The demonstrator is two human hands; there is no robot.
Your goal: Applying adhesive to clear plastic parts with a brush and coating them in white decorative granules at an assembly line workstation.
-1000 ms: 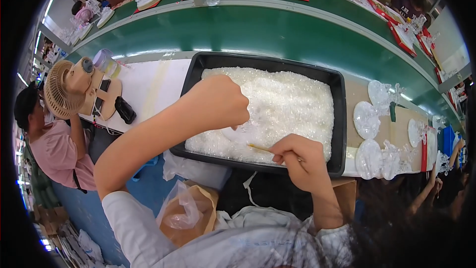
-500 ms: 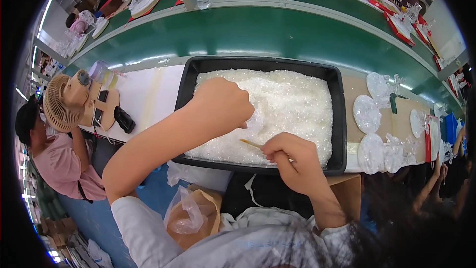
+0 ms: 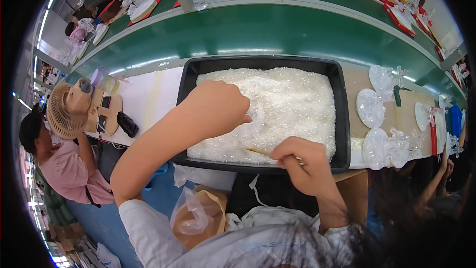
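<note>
A black tray point(image 3: 343, 119) in front of me is filled with white, sparkling granules point(image 3: 297, 99). Over its left half, my left hand point(image 3: 220, 104) is closed, knuckles up. Beside its thumb shows part of a pale, glittery, rounded piece point(image 3: 255, 121); it blends into the granules, and the hidden fingers leave the grip unclear. At the tray's near edge, my right hand point(image 3: 305, 161) pinches a thin yellow-brown stick point(image 3: 259, 151). Its tip points left, low over the granules or touching them, just below the left hand.
Several clear, glittery round pieces with upright figures point(image 3: 375, 149) stand right of the tray. Left are a beige fan point(image 3: 67, 110), a black object point(image 3: 127, 124) and a lidded jar point(image 3: 104, 79). Behind runs a green ledge point(image 3: 277, 30). A seated person point(image 3: 69, 168) is at far left.
The stick's tip has moved slightly right and down, along with my right hand. My left hand stays over about the same part of the tray. The whole view has shifted a little.
</note>
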